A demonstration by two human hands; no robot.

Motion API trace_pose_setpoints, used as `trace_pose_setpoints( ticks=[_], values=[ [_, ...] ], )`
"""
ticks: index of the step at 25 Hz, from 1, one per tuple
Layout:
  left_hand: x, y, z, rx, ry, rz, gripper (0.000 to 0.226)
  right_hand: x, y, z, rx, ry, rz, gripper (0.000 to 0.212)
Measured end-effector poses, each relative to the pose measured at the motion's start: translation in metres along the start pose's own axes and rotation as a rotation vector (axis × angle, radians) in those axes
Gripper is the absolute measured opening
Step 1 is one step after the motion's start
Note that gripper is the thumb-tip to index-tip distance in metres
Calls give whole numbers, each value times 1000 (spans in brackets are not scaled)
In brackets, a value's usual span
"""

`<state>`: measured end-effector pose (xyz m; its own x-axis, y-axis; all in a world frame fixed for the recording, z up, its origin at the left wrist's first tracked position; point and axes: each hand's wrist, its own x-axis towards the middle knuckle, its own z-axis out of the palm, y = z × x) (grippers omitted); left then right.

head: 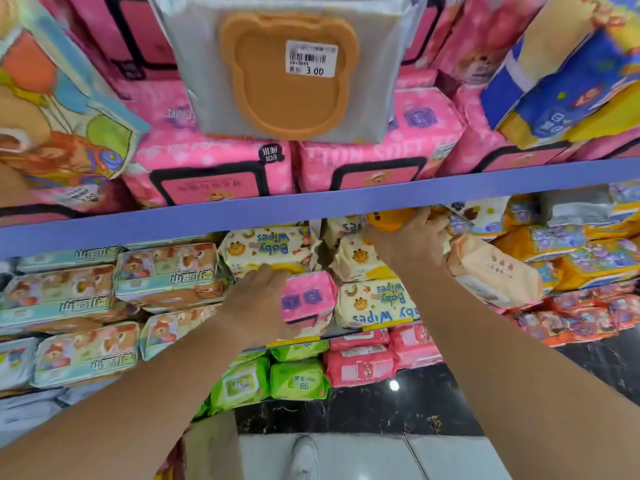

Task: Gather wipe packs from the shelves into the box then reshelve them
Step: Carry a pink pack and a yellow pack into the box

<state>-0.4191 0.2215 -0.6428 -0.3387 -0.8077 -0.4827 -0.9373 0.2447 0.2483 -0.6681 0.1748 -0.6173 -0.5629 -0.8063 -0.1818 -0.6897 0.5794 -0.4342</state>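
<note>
Left hand point(258, 301) grips the pink wipe pack point(310, 299) on the middle shelf, fingers wrapped over its left end, just below a yellow Baby Wipes pack point(266, 251). Right hand point(414, 237) is under the blue shelf edge point(311, 202), touching an orange pack point(388, 218); fingers partly hidden, can't tell the grip. Cardboard box point(211, 445) sits low at frame bottom.

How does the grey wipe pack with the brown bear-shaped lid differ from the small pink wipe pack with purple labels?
The grey pack stands above the blue shelf edge, untouched, bearing a price sticker; the pink pack lies below it, touched by the left hand, no sticker visible. The grey pack looks larger. Both are soft wipe packs.
</note>
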Motion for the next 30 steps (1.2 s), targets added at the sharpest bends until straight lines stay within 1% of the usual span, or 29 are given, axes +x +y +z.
trace_pose_setpoints(
  ticks=[2, 4, 6, 8, 10, 13, 16, 18, 20, 23, 24, 25, 26, 27, 29, 30],
  values=[
    [5, -5, 8, 52, 36, 26, 94, 17, -4, 9, -117, 45, -17, 113],
    [11, -11, 13, 35, 33, 15, 94, 33, -10, 19, -193, -24, -10, 119],
    [16, -14, 12, -4, 22, 16, 94, 42, -15, 24, -160, -81, 42, 113],
    [14, -18, 9, -75, 33, 4, 93, 35, -16, 22, -129, -68, 34, 105],
    [3, -24, 7, -222, 23, -55, 97, 12, -10, 14, -69, -47, 23, 107],
    [-24, -43, 13, -561, -7, -180, 98, -36, 11, 12, 72, -18, -17, 111],
    [-65, -71, 24, -910, -38, -263, 92, -99, 26, 15, 175, -31, -27, 113],
    [-95, -94, 36, -1071, -76, -333, 90, -139, 32, 19, 291, 11, 6, 106],
    [-128, -117, 50, -1158, -99, -398, 97, -182, 37, 24, 402, 40, 32, 90],
    [-169, -150, 73, -1266, -58, -435, 113, -254, 41, 32, 531, 12, 35, 70],
    [-185, -163, 78, -1294, -80, -428, 112, -284, 36, 37, 561, -11, 50, 65],
    [-200, -176, 80, -1323, -98, -434, 106, -310, 32, 44, 588, -42, 46, 62],
    [-216, -189, 81, -1354, -112, -446, 99, -337, 26, 50, 568, -72, 54, 61],
    [-232, -208, 84, -1368, -126, -461, 100, -361, 20, 59, 553, -97, 46, 62],
    [-267, -247, 91, -1349, -139, -491, 114, -406, 4, 77, 480, -162, 33, 70],
    [-284, -267, 94, -1341, -143, -516, 110, -428, -7, 86, 456, -200, 39, 77]
  ],
)
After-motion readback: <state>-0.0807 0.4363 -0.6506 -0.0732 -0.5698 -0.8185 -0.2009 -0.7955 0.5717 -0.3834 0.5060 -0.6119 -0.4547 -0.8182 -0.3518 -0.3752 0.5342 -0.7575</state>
